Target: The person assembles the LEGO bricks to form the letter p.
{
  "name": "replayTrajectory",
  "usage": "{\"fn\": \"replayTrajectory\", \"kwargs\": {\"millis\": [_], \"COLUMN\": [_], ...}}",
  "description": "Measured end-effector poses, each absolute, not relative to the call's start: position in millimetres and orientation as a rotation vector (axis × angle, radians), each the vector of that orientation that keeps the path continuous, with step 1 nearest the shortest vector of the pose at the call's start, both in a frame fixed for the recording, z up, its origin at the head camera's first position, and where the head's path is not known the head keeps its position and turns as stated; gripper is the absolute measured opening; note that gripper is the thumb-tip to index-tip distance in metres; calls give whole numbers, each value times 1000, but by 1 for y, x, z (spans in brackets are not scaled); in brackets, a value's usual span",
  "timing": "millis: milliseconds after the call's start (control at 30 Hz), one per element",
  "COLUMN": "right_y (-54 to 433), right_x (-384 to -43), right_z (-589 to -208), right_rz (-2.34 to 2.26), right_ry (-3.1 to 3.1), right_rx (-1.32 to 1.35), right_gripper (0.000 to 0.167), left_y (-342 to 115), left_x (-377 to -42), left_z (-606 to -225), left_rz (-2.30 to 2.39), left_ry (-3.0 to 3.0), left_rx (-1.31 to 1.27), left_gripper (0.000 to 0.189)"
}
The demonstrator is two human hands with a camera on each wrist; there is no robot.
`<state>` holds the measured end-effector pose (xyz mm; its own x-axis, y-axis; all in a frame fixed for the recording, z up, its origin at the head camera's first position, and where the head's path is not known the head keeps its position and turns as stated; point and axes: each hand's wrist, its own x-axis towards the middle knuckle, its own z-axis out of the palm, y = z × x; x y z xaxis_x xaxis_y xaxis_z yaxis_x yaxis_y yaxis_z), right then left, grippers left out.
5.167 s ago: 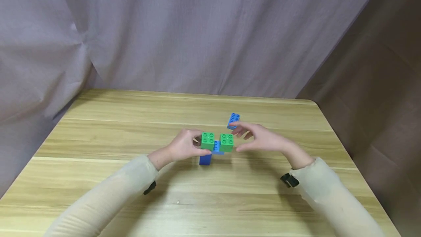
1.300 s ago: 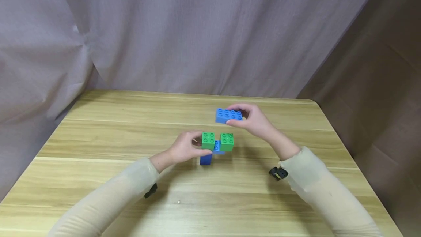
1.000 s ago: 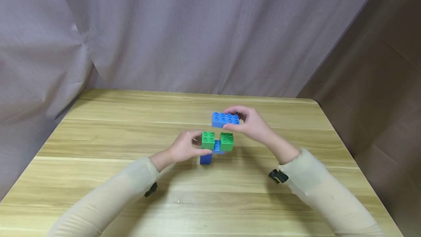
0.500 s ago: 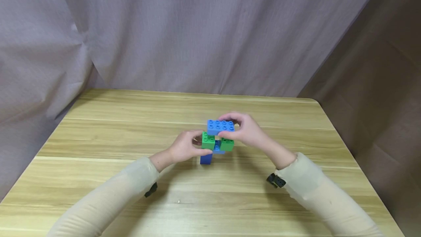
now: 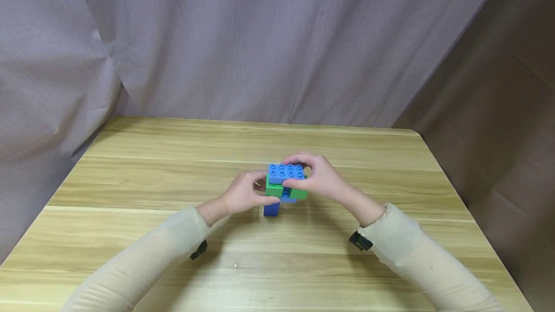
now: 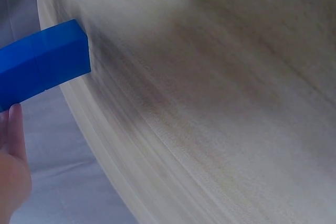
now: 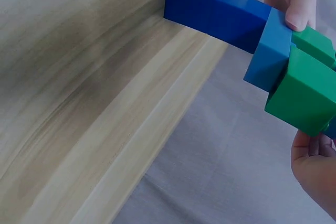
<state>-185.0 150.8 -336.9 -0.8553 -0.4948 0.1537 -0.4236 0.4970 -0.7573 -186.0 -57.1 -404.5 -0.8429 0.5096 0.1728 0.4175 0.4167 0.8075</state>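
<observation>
In the head view, my right hand pinches a light blue toy building brick between thumb and fingers. That brick lies right over two green bricks; front studs of the left green brick still show below its edge. My left hand grips this left green brick from the side. The right green brick is partly covered by the right thumb. Both green bricks sit on another light blue brick, which tops a dark blue column standing on the table. The left wrist view shows the column's lower part and some left fingers.
The wooden table extends around the stack, with its far edge in front of a grey curtain. A tiny pale speck lies near the front. Dark straps or devices hang below both sleeves.
My right hand took the blue brick from behind the stack, turned it crosswise and brought it left and down over the green bricks. My left hand stays on the left green brick.
</observation>
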Motion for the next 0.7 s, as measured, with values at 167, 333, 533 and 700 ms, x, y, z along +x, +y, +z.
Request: {"fn": "replayTrajectory", "kwargs": {"millis": [167,333,533,700], "right_y": [149,148,149,148], "right_x": [-184,-183,-183,-181], "right_z": [-339,-339,-341,-343], "right_rz": [-1289,-1287,-1270,-1242], "right_ry": [2650,2659,2687,2719], "right_rx": [-833,-856,-916,-1005], "right_gripper": [38,38,38,37], "left_y": [-57,-58,-58,-58], "left_x": [-186,-186,-186,-186], "left_z": [-403,-403,-404,-406], "left_rz": [1397,1391,1396,1409], "left_ry": [2564,2565,2564,2563], "left_rx": [850,857,852,856], "left_gripper": [44,46,46,46]}}
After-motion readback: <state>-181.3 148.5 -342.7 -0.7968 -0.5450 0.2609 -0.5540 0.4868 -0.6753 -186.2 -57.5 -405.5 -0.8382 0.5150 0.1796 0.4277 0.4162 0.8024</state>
